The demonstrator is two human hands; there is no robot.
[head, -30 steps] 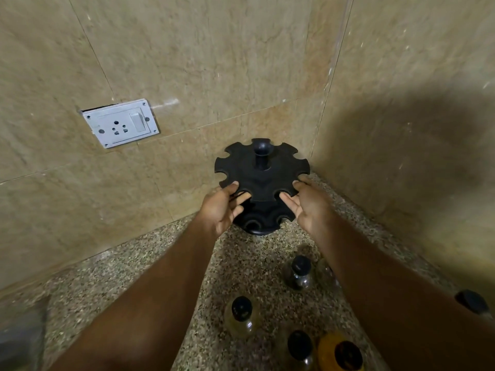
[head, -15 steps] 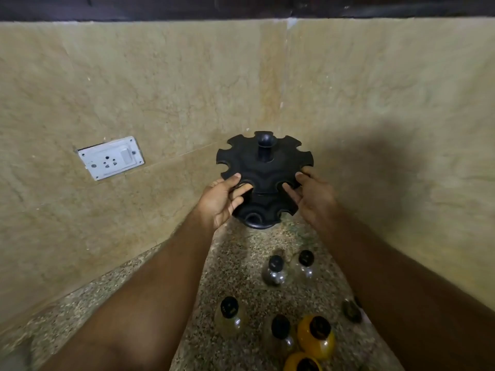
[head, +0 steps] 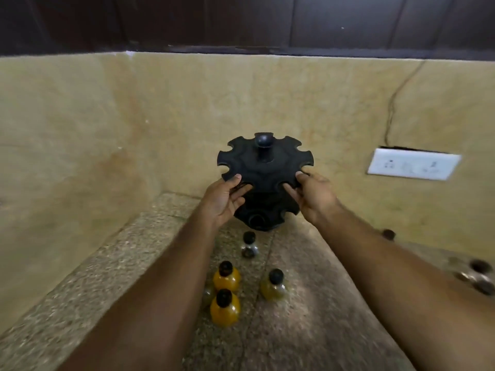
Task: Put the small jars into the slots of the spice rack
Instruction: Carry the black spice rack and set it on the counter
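Note:
A round black spice rack [head: 263, 167] with notched slots and a centre knob is held up over the granite counter, and none of its slots holds a jar. My left hand [head: 223, 200] grips the left rim of its top disc. My right hand [head: 312, 195] grips the right rim. Below, on the counter, stand small jars with black caps: a clear one [head: 249, 246], two orange ones [head: 226, 278] [head: 224, 307] and a yellowish one [head: 273, 286]. More jars [head: 475, 275] sit blurred at the right edge, past my right forearm.
The speckled granite counter [head: 308, 317] runs back to a beige stone wall [head: 134, 116]. A white socket plate [head: 413, 164] with a cable above it is on the wall at the right. Dark cabinets [head: 241, 20] hang overhead.
Both hands have kept hold of the rack while the view swung right: the left socket is gone from sight, another socket appeared at the right, and the jars now sit lower centre.

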